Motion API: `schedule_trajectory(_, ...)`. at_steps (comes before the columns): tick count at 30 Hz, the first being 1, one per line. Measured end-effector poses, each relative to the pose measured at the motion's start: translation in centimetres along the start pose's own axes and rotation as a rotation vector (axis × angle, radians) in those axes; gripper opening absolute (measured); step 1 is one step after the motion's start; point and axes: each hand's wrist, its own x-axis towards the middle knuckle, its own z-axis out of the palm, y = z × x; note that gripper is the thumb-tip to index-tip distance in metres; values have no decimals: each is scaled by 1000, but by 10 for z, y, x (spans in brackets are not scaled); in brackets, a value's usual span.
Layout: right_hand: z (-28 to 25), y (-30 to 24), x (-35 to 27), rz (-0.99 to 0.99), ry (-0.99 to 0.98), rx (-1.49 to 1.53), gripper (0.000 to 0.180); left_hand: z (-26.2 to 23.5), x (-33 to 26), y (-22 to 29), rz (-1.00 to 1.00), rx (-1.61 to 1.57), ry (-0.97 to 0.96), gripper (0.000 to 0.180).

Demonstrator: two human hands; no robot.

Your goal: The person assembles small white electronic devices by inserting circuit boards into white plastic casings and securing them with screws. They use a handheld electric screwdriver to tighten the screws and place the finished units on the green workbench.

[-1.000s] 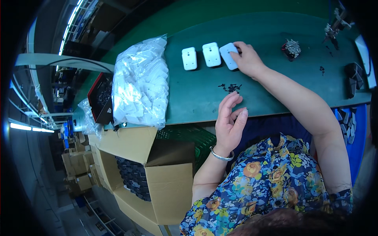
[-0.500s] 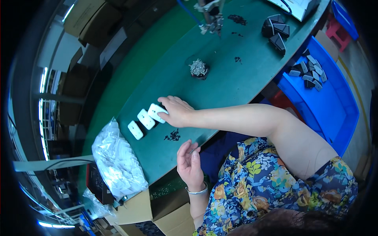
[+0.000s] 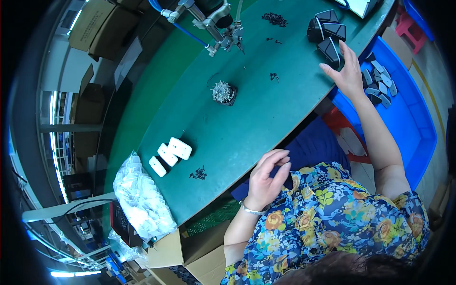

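Observation:
My right hand [image 3: 347, 71] reaches to the right side of the green table with thumb and fingers apart. It is beside a group of black wedge-shaped housings [image 3: 328, 51], close to the nearest one; no grip on it shows. My left hand [image 3: 269, 180], with a silver bracelet at the wrist, hovers over my lap by the table's front edge. Its fingers are curled in toward the thumb, and whatever may be between them is hidden. Three white rounded plates [image 3: 180, 148] lie on the table at the left, two of them overlapping. Near them is a small pile of dark screws [image 3: 198, 173].
A round holder of silvery pins [image 3: 223, 92] stands mid-table. Above it hangs a metal tool head [image 3: 221, 35] with blue hoses. More dark screws [image 3: 274, 19] lie farther back. A plastic bag of white pieces [image 3: 142, 199] sits at the left edge, a blue bin [image 3: 403, 116] at the right.
My right hand has left the white plates and swung right to the black housings. My left hand has moved right and up, along the table's front edge. The view has shifted slightly.

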Motion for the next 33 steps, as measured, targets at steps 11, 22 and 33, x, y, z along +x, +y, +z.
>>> schedule_trajectory(11, -32, -76, -41, -189, -231, 432, 49, 6, 5, -6, -97, -263, 52, 42)
schedule_trajectory(22, -20, -156, -105, -447, -676, 893, 64, -10, -8, -18, -109, -656, 357, 61)
schedule_trajectory(33, -6, -165, -120, -542, -733, 883, 67, -28, -26, -27, -52, -501, 435, 50)
